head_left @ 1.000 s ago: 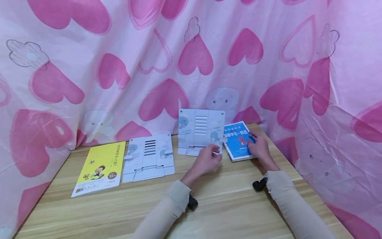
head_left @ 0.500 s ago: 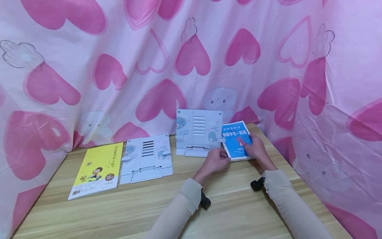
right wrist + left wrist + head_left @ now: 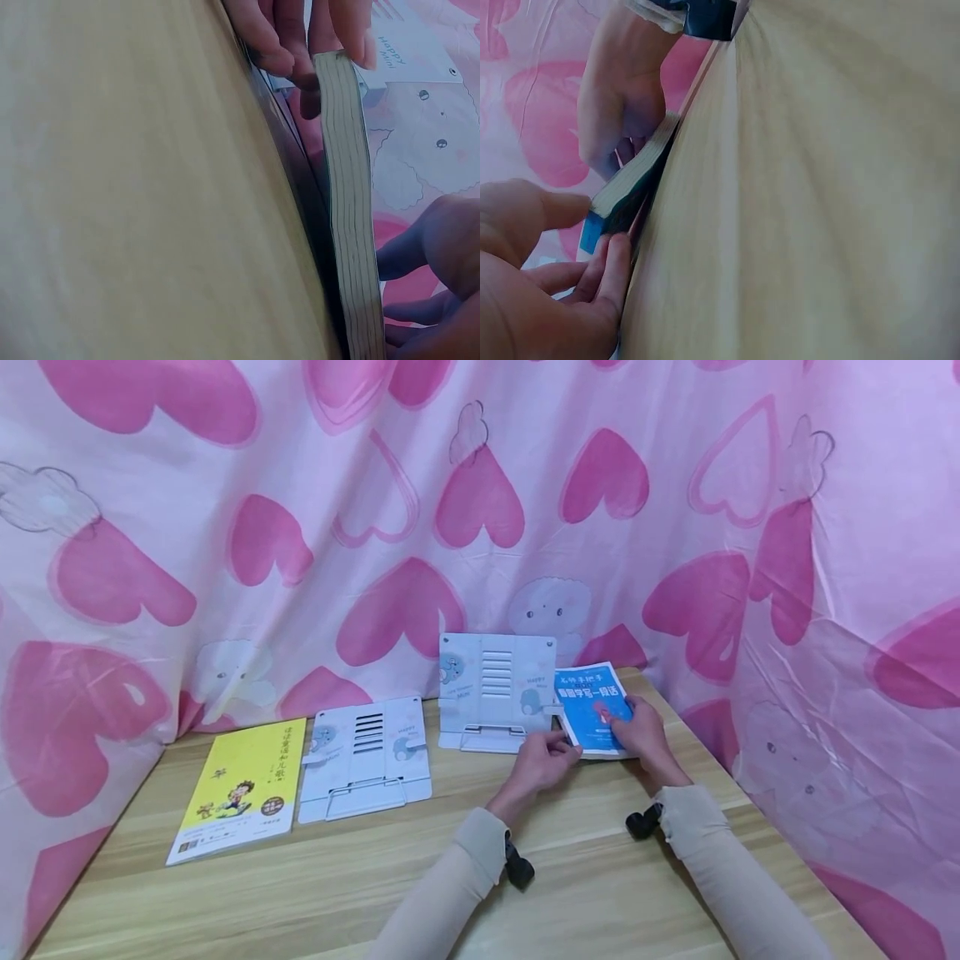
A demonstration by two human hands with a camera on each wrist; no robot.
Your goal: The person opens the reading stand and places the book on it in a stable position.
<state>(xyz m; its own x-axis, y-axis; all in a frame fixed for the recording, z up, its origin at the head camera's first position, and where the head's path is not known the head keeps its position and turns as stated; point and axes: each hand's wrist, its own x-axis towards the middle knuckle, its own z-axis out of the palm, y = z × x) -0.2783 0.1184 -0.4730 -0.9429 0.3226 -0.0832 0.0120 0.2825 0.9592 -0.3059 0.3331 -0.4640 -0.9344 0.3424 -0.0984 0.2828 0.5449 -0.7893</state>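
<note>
A thick blue book (image 3: 592, 710) with white lettering lies at the back right of the table, between my two hands. My left hand (image 3: 538, 768) pinches its near left corner. In the left wrist view, the thumb (image 3: 564, 211) is above the corner and the fingers (image 3: 615, 270) reach beneath it. My right hand (image 3: 645, 737) grips the book's right side, thumb over the cover; the undersides of its fingers are hidden. In the right wrist view, the page edge (image 3: 349, 210) faces the camera, with a dark gap between book and table.
A white bookstand (image 3: 497, 685) stands upright just left of the blue book. Another white bookstand (image 3: 363, 760) leans back further left, beside a flat yellow book (image 3: 240, 785). A pink heart-patterned curtain (image 3: 405, 485) hangs behind the wooden table (image 3: 300, 902).
My left hand has moved right, from in front of the upright bookstand to the blue book's near left corner, and taken hold there. The right hand stays at the book's right side.
</note>
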